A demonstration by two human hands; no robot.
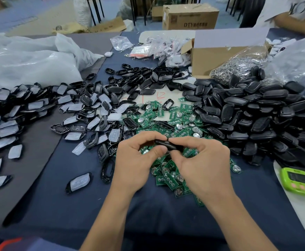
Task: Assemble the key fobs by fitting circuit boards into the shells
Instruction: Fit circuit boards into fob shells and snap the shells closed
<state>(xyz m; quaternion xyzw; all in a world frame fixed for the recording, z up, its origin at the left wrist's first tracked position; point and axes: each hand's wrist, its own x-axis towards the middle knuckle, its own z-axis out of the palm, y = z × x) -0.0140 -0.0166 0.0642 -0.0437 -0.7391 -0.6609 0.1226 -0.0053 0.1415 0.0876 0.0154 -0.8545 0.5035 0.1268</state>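
Both forearms stretch in from the bottom edge over the dark blue cloth (pixel 72 205), and my hands meet above the green boards. My left hand (pixel 137 160) and right hand (pixel 202 160) pinch one black key fob shell (pixel 163 143) between them. My left thumb and curled fingers (pixel 148 136) are on its left end, and my right thumb and fingers (pixel 189 142) on its right end. I hold the shell edge-on, clear of the table; I cannot tell whether a board sits inside it.

Directly beneath lies the loose pile of green circuit boards (pixel 168 178), some showing round silver discs. To the right rises a heap of black shell halves (pixel 257 113). To the left, shell frames with white button pads (pixel 39 109) spread across the cloth and a grey mat (pixel 44 140). A green timer (pixel 299 180) sits at the right edge.

Farther back stand an open cardboard box (pixel 217 58), a bag of metal rings (pixel 238 67) beside it, and big clear plastic bags (pixel 30 64) at the left.
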